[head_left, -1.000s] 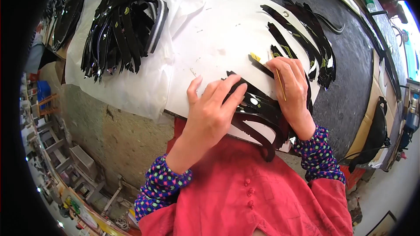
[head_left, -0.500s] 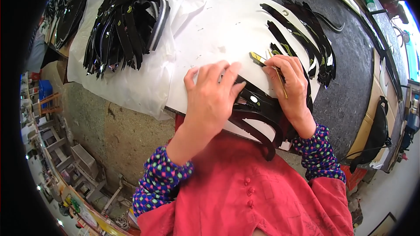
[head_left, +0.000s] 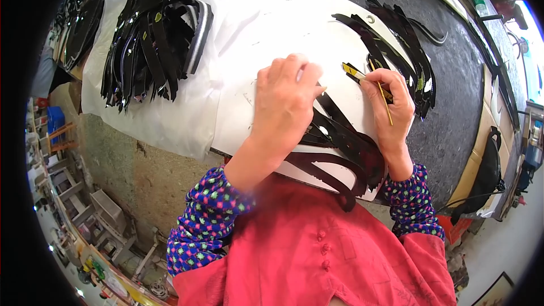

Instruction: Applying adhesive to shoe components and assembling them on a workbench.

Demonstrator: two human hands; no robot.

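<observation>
My left hand lies palm down on a fan of glossy black curved strips spread over a white sheet, fingers close together and pressing on them. My right hand pinches a thin yellow stick like a pen, its tip at a black strip with a yellow patch. Both sleeves are dark blue with coloured dots.
A big heap of black strips sits at the back left on white plastic. More black strips fan out at the right on the dark grey tabletop. A plastic bottle stands at the far right. Shelving and clutter lie below the table's left edge.
My left hand slid forward and right over the black strips and flattened onto them. My right hand with the stick stayed at about the same spot.
</observation>
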